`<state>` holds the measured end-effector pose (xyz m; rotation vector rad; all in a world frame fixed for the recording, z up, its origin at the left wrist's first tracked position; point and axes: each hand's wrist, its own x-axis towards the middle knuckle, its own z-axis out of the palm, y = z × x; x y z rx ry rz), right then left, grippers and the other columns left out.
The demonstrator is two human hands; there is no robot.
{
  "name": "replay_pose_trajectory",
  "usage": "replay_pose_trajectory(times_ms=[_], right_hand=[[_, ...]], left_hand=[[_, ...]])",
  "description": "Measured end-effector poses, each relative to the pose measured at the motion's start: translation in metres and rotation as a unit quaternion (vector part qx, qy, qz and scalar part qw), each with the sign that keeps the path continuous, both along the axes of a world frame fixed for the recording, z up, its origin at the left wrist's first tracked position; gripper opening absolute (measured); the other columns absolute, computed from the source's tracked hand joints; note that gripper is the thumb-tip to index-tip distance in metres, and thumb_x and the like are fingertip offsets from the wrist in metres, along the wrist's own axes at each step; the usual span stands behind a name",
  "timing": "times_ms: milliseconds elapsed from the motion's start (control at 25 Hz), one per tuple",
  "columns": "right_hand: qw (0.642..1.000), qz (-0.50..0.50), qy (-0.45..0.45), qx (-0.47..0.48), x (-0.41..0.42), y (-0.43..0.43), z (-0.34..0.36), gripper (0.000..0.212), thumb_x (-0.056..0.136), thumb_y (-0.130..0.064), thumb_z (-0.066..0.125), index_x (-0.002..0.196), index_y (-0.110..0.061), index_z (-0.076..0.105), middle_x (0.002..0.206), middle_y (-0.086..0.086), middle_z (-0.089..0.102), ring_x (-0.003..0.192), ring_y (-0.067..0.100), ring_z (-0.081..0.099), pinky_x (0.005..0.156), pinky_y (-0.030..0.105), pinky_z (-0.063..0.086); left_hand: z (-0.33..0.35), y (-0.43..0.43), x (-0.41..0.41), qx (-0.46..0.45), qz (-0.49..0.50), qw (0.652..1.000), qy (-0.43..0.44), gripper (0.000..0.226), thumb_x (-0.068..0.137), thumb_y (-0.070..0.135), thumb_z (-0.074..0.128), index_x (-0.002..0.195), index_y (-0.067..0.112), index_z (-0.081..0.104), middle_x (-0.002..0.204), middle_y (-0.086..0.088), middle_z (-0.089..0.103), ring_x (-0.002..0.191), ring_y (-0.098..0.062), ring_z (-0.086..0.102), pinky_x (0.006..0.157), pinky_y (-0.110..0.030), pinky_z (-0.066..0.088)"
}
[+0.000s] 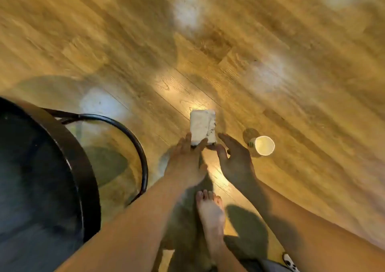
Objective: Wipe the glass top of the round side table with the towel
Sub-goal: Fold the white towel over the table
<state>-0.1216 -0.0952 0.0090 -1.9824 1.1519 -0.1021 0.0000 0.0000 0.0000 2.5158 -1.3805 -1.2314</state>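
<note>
A folded white towel (203, 127) hangs in front of me above the wooden floor. My left hand (185, 159) grips its lower edge with the fingers closed over the cloth. My right hand (236, 157) is beside it with the fingers spread; only the thumb touches the towel's lower right corner. The round side table (83, 167), with a black rim and a dark glass top (31, 167), stands at the left, apart from both hands. The picture is blurred by motion.
A white paper cup (264, 145) stands on the floor just right of my right hand. A black ring of the table's frame (137, 144) curves low between table and hands. My bare foot (210, 211) is below the hands.
</note>
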Motion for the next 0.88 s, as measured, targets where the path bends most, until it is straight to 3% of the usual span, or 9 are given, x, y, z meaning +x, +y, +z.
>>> replay_pose_trajectory(times_ms=[120, 200, 320, 440, 480, 560, 640, 720, 880], right_hand=[[0.999, -0.006, 0.016, 0.052, 0.017, -0.009, -0.071, 0.024, 0.099, -0.017, 0.048, 0.111, -0.01, 0.067, 0.106, 0.008, 0.072, 0.094, 0.025, 0.063, 0.078, 0.029, 0.047], [0.987, -0.041, 0.046, 0.152, 0.028, -0.011, -0.111, 0.026, 0.099, -0.019, 0.044, 0.1, -0.012, 0.069, 0.086, -0.007, 0.07, 0.088, 0.021, 0.065, 0.077, 0.029, 0.047], [0.949, -0.138, 0.045, 0.279, 0.045, -0.014, -0.141, 0.029, 0.096, -0.018, 0.042, 0.08, -0.009, 0.065, 0.072, 0.0, 0.065, 0.073, 0.02, 0.06, 0.07, 0.033, 0.044], [0.875, -0.262, 0.003, 0.407, 0.06, -0.012, -0.135, 0.024, 0.096, -0.017, 0.042, 0.096, -0.006, 0.064, 0.083, 0.017, 0.065, 0.072, 0.031, 0.059, 0.075, 0.042, 0.048], [0.858, -0.277, 0.003, 0.433, 0.06, -0.008, -0.122, 0.027, 0.097, -0.02, 0.043, 0.108, -0.007, 0.063, 0.092, 0.019, 0.067, 0.082, 0.036, 0.06, 0.079, 0.045, 0.048], [0.847, -0.269, -0.021, 0.458, 0.054, 0.001, -0.081, 0.027, 0.098, -0.024, 0.044, 0.115, -0.014, 0.063, 0.097, 0.009, 0.068, 0.088, 0.026, 0.06, 0.075, 0.037, 0.045], [0.866, -0.25, -0.055, 0.43, 0.049, 0.01, -0.024, 0.023, 0.097, -0.022, 0.047, 0.106, -0.015, 0.067, 0.093, 0.005, 0.068, 0.082, 0.019, 0.059, 0.068, 0.031, 0.045], [0.91, -0.226, -0.083, 0.338, 0.044, 0.019, 0.039, 0.016, 0.09, -0.012, 0.053, 0.089, -0.011, 0.068, 0.085, 0.002, 0.067, 0.078, 0.016, 0.057, 0.071, 0.035, 0.043], [0.964, -0.117, -0.15, 0.187, 0.051, 0.045, 0.159, 0.023, 0.073, -0.017, 0.056, 0.083, -0.029, 0.072, 0.116, -0.005, 0.063, 0.11, 0.008, 0.058, 0.085, 0.026, 0.047]], left_hand=[[-0.077, -0.021, -0.006, 0.08, 0.006, 0.997, 0.019, 0.077, 0.092, 0.047, 0.051, 0.15, 0.05, 0.001, 0.161, -0.016, -0.02, 0.149, -0.039, -0.009, 0.117, -0.05, 0.012], [-0.121, -0.035, -0.006, 0.098, 0.075, 0.99, 0.072, 0.076, 0.089, 0.046, 0.054, 0.148, 0.054, 0.006, 0.161, -0.014, -0.021, 0.148, -0.039, -0.01, 0.118, -0.048, 0.013], [-0.157, -0.04, -0.01, 0.049, 0.155, 0.98, 0.117, 0.07, 0.085, 0.034, 0.059, 0.148, 0.041, 0.028, 0.162, -0.011, 0.006, 0.146, -0.033, 0.019, 0.113, -0.036, 0.029], [-0.156, -0.04, -0.014, -0.059, 0.348, 0.918, 0.181, 0.051, 0.084, 0.015, 0.065, 0.132, 0.023, 0.05, 0.141, -0.005, 0.038, 0.12, -0.027, 0.052, 0.075, -0.01, 0.046], [-0.14, -0.039, -0.015, -0.091, 0.401, 0.89, 0.199, 0.042, 0.083, 0.01, 0.066, 0.122, 0.02, 0.054, 0.132, -0.005, 0.046, 0.114, -0.025, 0.056, 0.065, -0.008, 0.045], [-0.092, -0.031, -0.013, -0.151, 0.457, 0.853, 0.202, 0.031, 0.083, 0.008, 0.066, 0.104, 0.025, 0.053, 0.119, -0.004, 0.055, 0.105, -0.025, 0.06, 0.068, -0.024, 0.054], [-0.027, -0.019, -0.015, -0.197, 0.477, 0.832, 0.203, 0.038, 0.082, 0.006, 0.067, 0.096, 0.033, 0.044, 0.113, -0.004, 0.057, 0.099, -0.025, 0.062, 0.075, -0.038, 0.057], [0.047, 0.004, -0.016, -0.23, 0.493, 0.811, 0.216, 0.048, 0.081, 0.009, 0.07, 0.101, 0.04, 0.039, 0.113, 0.001, 0.059, 0.099, -0.017, 0.062, 0.077, -0.03, 0.055], [0.176, 0.066, -0.001, -0.269, 0.514, 0.756, 0.305, 0.029, 0.087, 0.033, 0.062, 0.115, 0.025, 0.057, 0.104, 0.003, 0.071, 0.093, -0.007, 0.067, 0.078, -0.031, 0.056]])
